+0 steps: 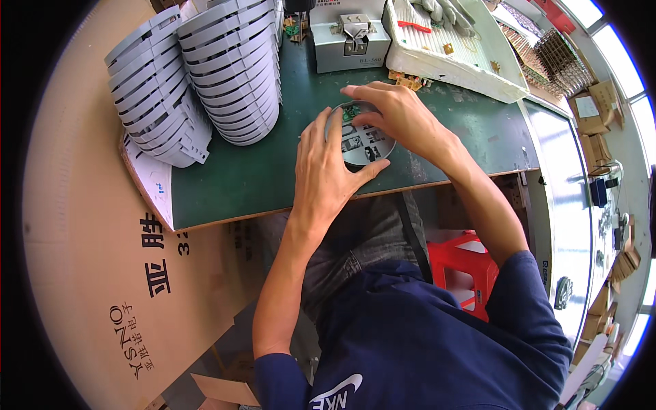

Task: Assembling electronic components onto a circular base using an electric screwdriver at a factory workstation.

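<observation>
A round, shallow grey housing lies on the green tabletop near its front edge. Inside it are a small green circuit board and several grey and black moulded parts. My left hand grips the housing, its fingers along the left rim and its thumb at the near right rim. From the far right, my right hand closes over the rim, fingers outside the far edge and thumb reaching inside beside the circuit board. Whether the right fingertips also pinch a small part is hidden.
Two tall stacks of grey ring-shaped housings stand at the left. A grey metal machine sits at the back, beside small orange circuit boards and a white foam tray holding gloves. A red stool is under the table's right side.
</observation>
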`<act>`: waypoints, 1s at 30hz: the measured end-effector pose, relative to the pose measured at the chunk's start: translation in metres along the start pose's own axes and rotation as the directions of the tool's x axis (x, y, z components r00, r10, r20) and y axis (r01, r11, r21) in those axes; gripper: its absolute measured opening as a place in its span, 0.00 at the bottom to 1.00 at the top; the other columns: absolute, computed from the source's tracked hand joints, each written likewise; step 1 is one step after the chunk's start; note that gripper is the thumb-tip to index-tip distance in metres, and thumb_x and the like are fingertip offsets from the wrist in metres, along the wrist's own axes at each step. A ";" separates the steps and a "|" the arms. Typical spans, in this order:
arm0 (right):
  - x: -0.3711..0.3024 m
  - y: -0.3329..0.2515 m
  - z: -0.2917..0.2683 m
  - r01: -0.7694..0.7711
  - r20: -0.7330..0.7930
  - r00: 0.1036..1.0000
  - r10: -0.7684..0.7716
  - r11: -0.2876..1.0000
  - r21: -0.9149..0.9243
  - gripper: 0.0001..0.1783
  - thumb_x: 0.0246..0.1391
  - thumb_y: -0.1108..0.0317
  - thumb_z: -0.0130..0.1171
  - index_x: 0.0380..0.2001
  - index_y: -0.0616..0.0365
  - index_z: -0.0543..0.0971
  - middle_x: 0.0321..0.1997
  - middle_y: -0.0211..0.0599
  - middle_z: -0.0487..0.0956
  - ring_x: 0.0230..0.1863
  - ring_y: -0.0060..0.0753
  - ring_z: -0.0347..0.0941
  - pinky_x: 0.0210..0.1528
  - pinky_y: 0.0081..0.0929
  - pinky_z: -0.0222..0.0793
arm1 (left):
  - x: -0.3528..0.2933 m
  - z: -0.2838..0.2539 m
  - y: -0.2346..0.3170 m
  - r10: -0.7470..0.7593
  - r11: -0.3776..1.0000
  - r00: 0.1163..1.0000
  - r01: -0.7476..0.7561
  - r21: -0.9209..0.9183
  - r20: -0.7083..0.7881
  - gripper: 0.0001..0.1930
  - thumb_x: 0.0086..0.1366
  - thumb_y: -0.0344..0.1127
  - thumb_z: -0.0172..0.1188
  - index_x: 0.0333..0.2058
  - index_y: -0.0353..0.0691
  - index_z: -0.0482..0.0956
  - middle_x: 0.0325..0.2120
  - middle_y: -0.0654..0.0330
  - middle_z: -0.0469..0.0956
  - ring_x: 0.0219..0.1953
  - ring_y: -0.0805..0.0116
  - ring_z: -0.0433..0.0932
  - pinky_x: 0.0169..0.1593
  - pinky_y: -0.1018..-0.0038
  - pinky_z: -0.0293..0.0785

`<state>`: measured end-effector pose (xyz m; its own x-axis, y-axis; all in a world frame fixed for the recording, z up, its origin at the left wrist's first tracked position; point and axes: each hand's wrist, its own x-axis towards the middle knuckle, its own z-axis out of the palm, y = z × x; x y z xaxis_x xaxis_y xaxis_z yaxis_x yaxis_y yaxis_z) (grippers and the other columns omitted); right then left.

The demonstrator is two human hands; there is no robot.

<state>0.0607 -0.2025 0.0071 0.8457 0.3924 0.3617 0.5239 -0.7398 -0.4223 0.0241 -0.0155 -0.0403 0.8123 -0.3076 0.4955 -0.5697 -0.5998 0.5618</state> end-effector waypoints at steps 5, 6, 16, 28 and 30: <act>-0.015 0.012 -0.004 0.042 -0.035 0.998 -0.042 0.999 -0.010 0.18 0.58 0.71 0.66 0.51 0.61 0.82 0.53 0.47 0.83 0.52 0.53 0.81 0.52 0.40 0.80 | 0.001 -0.001 0.001 0.024 0.997 0.999 -0.025 0.067 0.025 0.48 0.52 0.59 0.76 0.60 0.25 0.73 0.62 0.40 0.68 0.62 0.43 0.69 0.64 0.52 0.68; -0.017 0.014 -0.002 0.085 -0.023 0.996 -0.086 0.996 -0.009 0.18 0.58 0.72 0.65 0.52 0.61 0.82 0.54 0.47 0.82 0.52 0.54 0.81 0.53 0.41 0.79 | 0.002 -0.002 0.002 0.024 0.997 0.999 -0.026 0.066 0.028 0.48 0.52 0.59 0.76 0.60 0.25 0.73 0.62 0.40 0.68 0.62 0.43 0.69 0.64 0.52 0.68; -0.029 0.013 -0.002 0.100 -0.016 0.995 -0.100 0.995 0.026 0.19 0.57 0.81 0.58 0.51 0.60 0.82 0.60 0.49 0.79 0.56 0.55 0.78 0.57 0.43 0.78 | 0.002 0.004 0.003 0.045 0.988 0.999 -0.043 0.148 -0.010 0.47 0.55 0.66 0.70 0.58 0.26 0.74 0.60 0.42 0.69 0.60 0.44 0.70 0.62 0.53 0.69; 0.003 0.016 -0.020 0.125 -0.260 0.955 -0.140 0.990 -0.073 0.21 0.62 0.74 0.62 0.59 0.59 0.77 0.60 0.46 0.79 0.62 0.48 0.76 0.63 0.39 0.73 | 0.003 0.002 0.003 0.061 0.985 0.998 -0.059 0.160 -0.009 0.45 0.56 0.64 0.70 0.58 0.27 0.74 0.59 0.43 0.69 0.60 0.44 0.70 0.62 0.53 0.69; 0.049 -0.002 -0.039 0.269 -0.518 0.840 -0.162 0.953 0.138 0.25 0.63 0.63 0.66 0.60 0.60 0.76 0.45 0.43 0.83 0.49 0.34 0.82 0.51 0.32 0.77 | 0.003 -0.001 0.005 0.043 0.987 0.999 -0.043 0.154 0.005 0.46 0.57 0.64 0.70 0.59 0.27 0.73 0.61 0.42 0.68 0.61 0.44 0.69 0.63 0.53 0.67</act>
<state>0.0966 -0.2030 0.0583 0.5722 0.1661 0.8031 0.7412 -0.5239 -0.4197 0.0238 -0.0192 -0.0353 0.7877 -0.3369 0.5157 -0.5785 -0.6924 0.4313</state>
